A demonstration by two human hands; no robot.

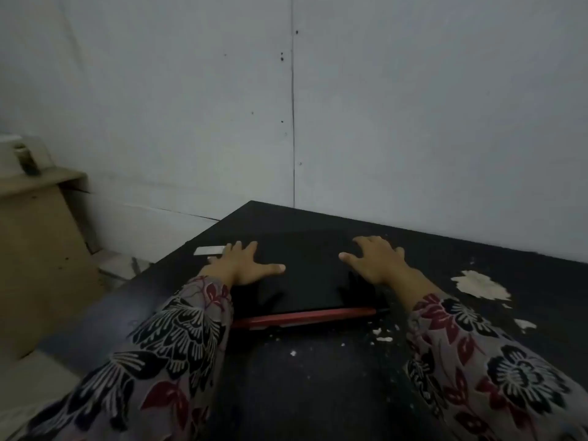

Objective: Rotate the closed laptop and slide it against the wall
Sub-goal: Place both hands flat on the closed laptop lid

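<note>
Black closed laptop w/ red near edge (305, 275) blends into the dark tabletop (318, 393), far edge & gap to pale grey wall (413, 122) unreadable; floral sleeves (178, 338) cut off at bottom, pale object on cardboard box (19, 154) blurred, cropped left.

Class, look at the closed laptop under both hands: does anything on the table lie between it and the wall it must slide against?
Nothing visible does. The table between the laptop and the wall looks bare, though it is dark. The left hand and right hand already rest flat on the lid.
</note>
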